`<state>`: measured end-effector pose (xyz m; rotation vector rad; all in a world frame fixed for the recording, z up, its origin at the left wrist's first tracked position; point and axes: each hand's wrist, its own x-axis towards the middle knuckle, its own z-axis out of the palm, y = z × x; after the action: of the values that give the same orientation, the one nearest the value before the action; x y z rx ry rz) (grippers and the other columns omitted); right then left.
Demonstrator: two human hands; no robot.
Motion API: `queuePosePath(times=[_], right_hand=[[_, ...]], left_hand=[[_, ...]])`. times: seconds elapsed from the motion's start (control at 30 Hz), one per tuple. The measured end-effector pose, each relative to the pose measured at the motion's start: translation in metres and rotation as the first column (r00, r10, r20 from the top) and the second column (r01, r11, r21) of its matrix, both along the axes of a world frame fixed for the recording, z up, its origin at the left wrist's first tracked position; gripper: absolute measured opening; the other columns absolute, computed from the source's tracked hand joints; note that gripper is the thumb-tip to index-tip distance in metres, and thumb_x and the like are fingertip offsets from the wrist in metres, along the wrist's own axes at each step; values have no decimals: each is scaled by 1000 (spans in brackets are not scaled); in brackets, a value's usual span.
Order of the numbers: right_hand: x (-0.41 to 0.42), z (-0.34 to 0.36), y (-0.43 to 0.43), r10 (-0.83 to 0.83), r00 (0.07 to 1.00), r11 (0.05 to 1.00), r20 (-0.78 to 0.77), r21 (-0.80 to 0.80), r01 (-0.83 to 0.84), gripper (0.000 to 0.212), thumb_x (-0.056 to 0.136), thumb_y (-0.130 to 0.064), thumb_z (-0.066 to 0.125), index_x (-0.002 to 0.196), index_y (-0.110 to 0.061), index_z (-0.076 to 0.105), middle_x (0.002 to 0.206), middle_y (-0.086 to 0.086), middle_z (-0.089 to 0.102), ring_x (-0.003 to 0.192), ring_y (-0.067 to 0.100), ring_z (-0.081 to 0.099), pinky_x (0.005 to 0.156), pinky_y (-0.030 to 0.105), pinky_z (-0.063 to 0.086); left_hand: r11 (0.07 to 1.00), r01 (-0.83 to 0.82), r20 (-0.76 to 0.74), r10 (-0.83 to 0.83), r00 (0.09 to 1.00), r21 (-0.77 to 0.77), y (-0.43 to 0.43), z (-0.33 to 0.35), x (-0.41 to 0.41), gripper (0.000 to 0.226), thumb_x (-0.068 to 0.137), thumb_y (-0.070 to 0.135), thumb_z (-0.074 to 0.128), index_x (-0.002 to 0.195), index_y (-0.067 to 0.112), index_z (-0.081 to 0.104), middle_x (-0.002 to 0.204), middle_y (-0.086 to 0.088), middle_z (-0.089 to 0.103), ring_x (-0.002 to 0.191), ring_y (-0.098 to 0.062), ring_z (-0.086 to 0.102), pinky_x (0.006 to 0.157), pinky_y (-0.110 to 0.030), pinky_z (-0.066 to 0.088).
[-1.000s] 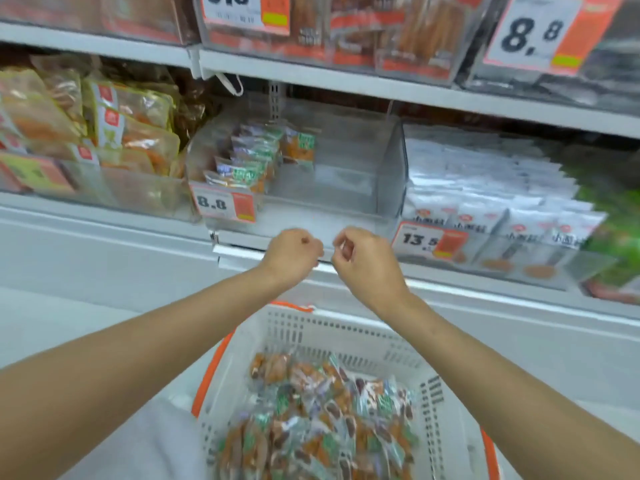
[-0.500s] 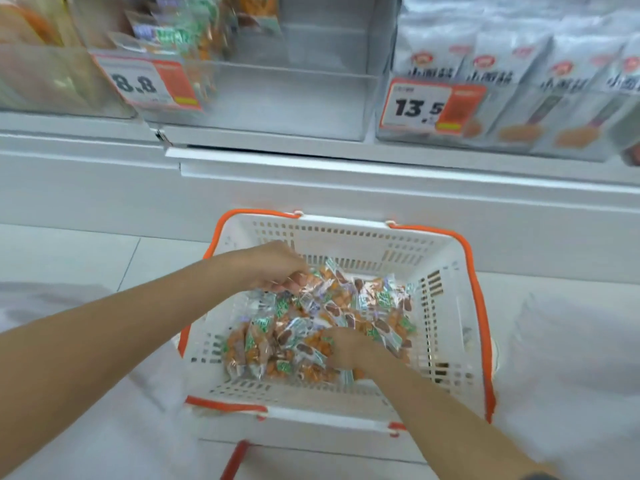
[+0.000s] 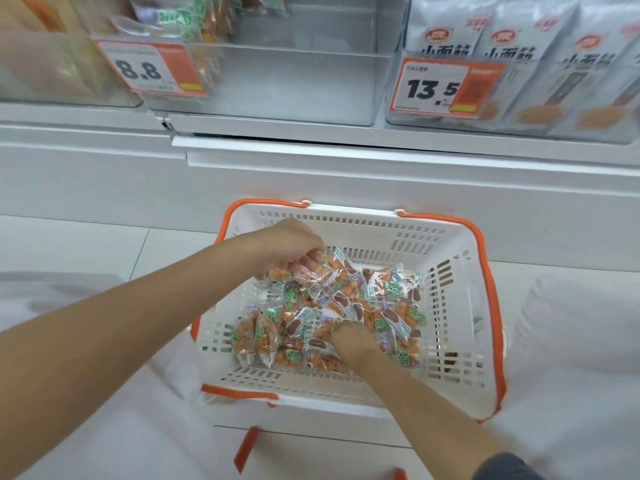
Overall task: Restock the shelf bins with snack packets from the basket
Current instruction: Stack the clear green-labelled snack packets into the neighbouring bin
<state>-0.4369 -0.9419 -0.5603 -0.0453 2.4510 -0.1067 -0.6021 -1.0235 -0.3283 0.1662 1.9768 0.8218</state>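
On the pale tiled floor (image 3: 69, 244) at the foot of the shelving sits a white slatted basket (image 3: 460, 344) with orange rim and handles, and both of the person's bare arms reach down into it. A loose heap of snack packets (image 3: 381, 306), clear wrappers with green labels over orange and brown pieces, covers the basket's bottom. The left hand (image 3: 291, 245) is at the far left edge of the heap, knuckles up, its fingers curled under and pinching a small bunch of packets that hangs just below them. The right hand (image 3: 349, 341) is lower, near the front middle of the heap, its fingers pushed in among the wrappers; they are hidden there, so I cannot tell whether they grip anything.

Above, on the lowest shelf, stands a clear shelf bin (image 3: 294, 88). Most of its width shows bare plastic, and only its left side holds a few of the same green-labelled packets (image 3: 180, 15), blurred at the top edge of the view. A price tag reading 8.8 (image 3: 152, 69) hangs on that bin's front left corner. Just beside it on the right, another clear bin is packed with upright white bags (image 3: 512, 39) and carries a tag reading 13.5 (image 3: 446, 86). A dark grey sleeve (image 3: 505, 465) shows at the bottom right corner, on the right arm
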Motion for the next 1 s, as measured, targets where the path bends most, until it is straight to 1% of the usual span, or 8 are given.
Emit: queuePosePath(times=[0.2, 0.4, 0.53, 0.63, 0.73, 0.83, 0.93, 1.0], right_hand=[[8, -1, -2, -73, 993, 990, 97, -113, 84, 72, 94, -19, 60, 150, -33, 16, 160, 10, 15, 144, 32, 26, 110, 49, 35], [5, 3, -9, -23, 1000, 999, 7, -26, 23, 67, 88, 3, 56, 147, -20, 32, 123, 10, 63, 109, 30, 59, 100, 42, 41], [-6, 40, 3, -192, 980, 945, 52, -260, 199, 58, 95, -19, 57, 147, -30, 34, 112, 6, 67, 87, 21, 61, 72, 31, 46], [-27, 90, 19, -306, 944, 844, 123, -423, 329, 55, 98, -22, 54, 149, -23, 35, 82, -1, 60, 67, 13, 55, 65, 26, 47], [-45, 146, 33, -416, 907, 769, 63, -508, 388, 59, 95, -19, 58, 150, -21, 36, 118, 19, 63, 100, 29, 63, 90, 37, 50], [-51, 198, 44, -510, 853, 731, -108, -577, 364, 60, 94, -21, 59, 149, -25, 37, 139, 11, 55, 110, 34, 63, 93, 45, 53], [-50, 237, 53, -510, 801, 773, -315, -577, 265, 61, 96, -27, 58, 150, -35, 31, 140, 2, 56, 104, 33, 66, 90, 42, 56], [-48, 249, 52, -453, 762, 836, -463, -518, 182, 60, 97, -24, 58, 151, -30, 32, 143, -2, 53, 118, 20, 58, 102, 26, 44]], left_hand=[[998, -52, -11, 52, 999, 36, -4, 5, 0, 17, 96, 15, 56, 107, 5, 66, 90, -7, 70, 63, -8, 62, 58, -18, 47], [999, -48, -25, 48, 999, 4, -7, 3, 0, 18, 96, 15, 57, 107, 3, 66, 93, -9, 71, 66, -10, 62, 57, -18, 48], [999, -35, -40, 35, 999, 19, -1, 6, 0, 16, 96, 15, 56, 106, 6, 65, 90, -6, 70, 64, -9, 61, 58, -19, 48], [999, -28, -56, 30, 998, 42, 1, 12, -1, 16, 96, 16, 56, 107, 7, 64, 89, -5, 70, 63, -8, 61, 58, -19, 48], [998, -45, -84, 49, 995, 52, 0, 16, -3, 21, 95, 17, 55, 110, 4, 62, 90, -7, 66, 69, -14, 57, 59, -23, 47], [993, -113, -172, 117, 978, 35, -5, 23, -7, 28, 96, 30, 51, 112, 7, 53, 90, -7, 49, 82, -21, 48, 70, -33, 45], [960, -270, 95, 263, 960, 80, -11, 40, -6, 42, 97, 49, 48, 121, 14, 45, 115, -9, 47, 106, -26, 53, 72, -36, 55], [941, -316, 331, 262, 906, 121, -11, 49, -5, 54, 95, 57, 46, 116, 7, 50, 119, -14, 53, 106, -28, 60, 63, -34, 60]])
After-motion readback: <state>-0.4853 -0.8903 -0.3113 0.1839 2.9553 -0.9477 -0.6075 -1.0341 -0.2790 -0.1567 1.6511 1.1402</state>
